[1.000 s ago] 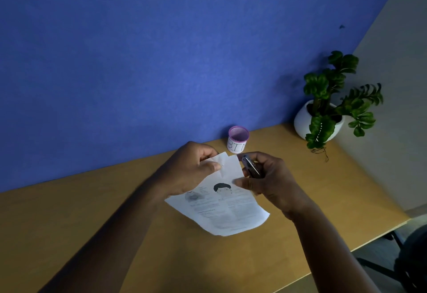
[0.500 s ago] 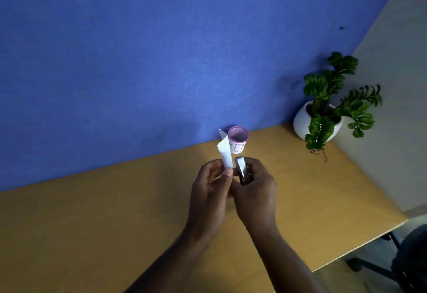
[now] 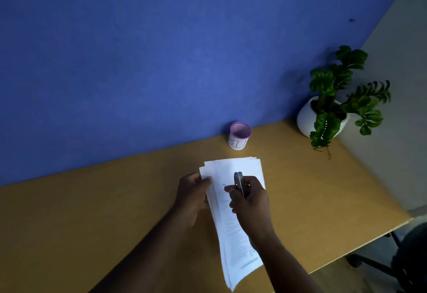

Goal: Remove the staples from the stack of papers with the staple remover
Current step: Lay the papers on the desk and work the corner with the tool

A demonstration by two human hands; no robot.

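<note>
A stack of white printed papers (image 3: pixel 233 223) lies lengthwise on the wooden desk (image 3: pixel 92 211), its far end near the middle of the view. My left hand (image 3: pixel 193 194) grips the stack's upper left edge, thumb on top. My right hand (image 3: pixel 250 200) rests over the upper part of the stack and is closed around a metal staple remover (image 3: pixel 239 182), whose tip points away from me above the paper. No staple is clear enough to make out.
A small pink-rimmed cup labelled "BIN" (image 3: pixel 239 136) stands at the blue wall behind the papers. A potted green plant in a white pot (image 3: pixel 332 105) sits at the back right corner. A dark office chair (image 3: pixel 397 258) is beyond the desk's right edge.
The papers were held up and folded between both hands; now the stack lies flat on the desk, the left hand at its edge and the right hand with the remover above it.
</note>
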